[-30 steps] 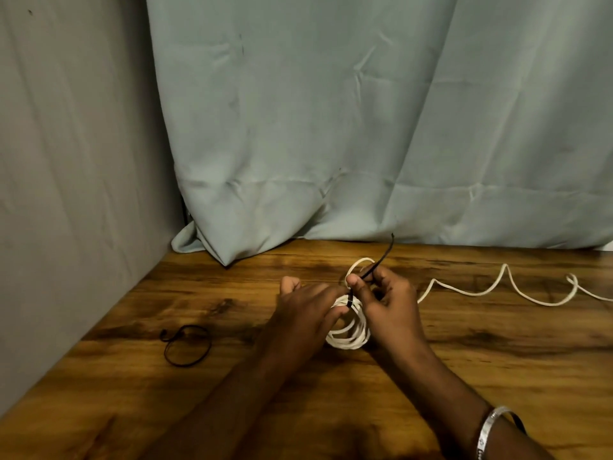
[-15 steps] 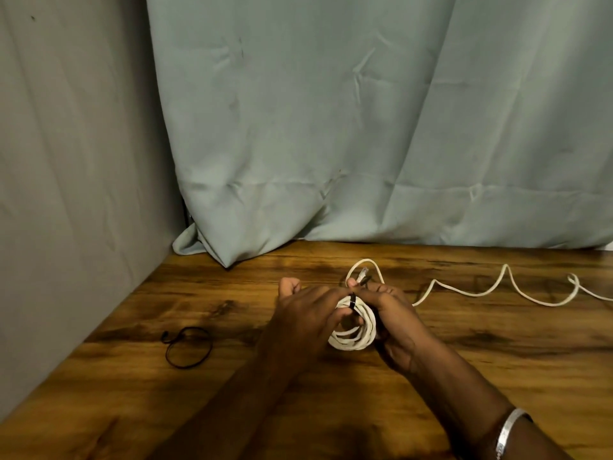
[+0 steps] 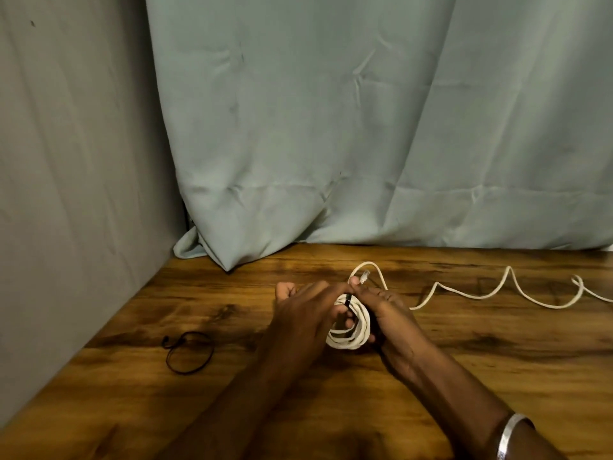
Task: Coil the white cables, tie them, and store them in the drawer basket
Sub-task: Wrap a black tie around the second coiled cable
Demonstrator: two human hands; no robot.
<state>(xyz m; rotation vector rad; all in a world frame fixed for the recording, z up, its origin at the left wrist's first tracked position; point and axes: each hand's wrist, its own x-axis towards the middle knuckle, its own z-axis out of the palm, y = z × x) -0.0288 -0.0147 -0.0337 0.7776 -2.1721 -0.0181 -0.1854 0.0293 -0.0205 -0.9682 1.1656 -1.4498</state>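
A coiled white cable [image 3: 352, 330] sits between both my hands above the wooden table [image 3: 497, 360]. A black tie [image 3: 348, 299] wraps its top strands. My left hand [image 3: 305, 313] grips the coil's left side, its fingertips at the tie. My right hand [image 3: 388, 313] holds the coil's right side, thumb and fingers pinching near the tie and the plug end [image 3: 365, 276]. A second white cable [image 3: 517, 290] lies loose and wavy on the table to the right.
A spare black tie loop [image 3: 189, 351] lies on the table at the left. A grey wall [image 3: 66, 194] bounds the left side and a pale curtain [image 3: 365, 127] hangs behind. No drawer basket is in view.
The black tie's free end, which stuck up above my right hand, has been pulled down and now wraps the coil. My right hand has rolled palm inward.
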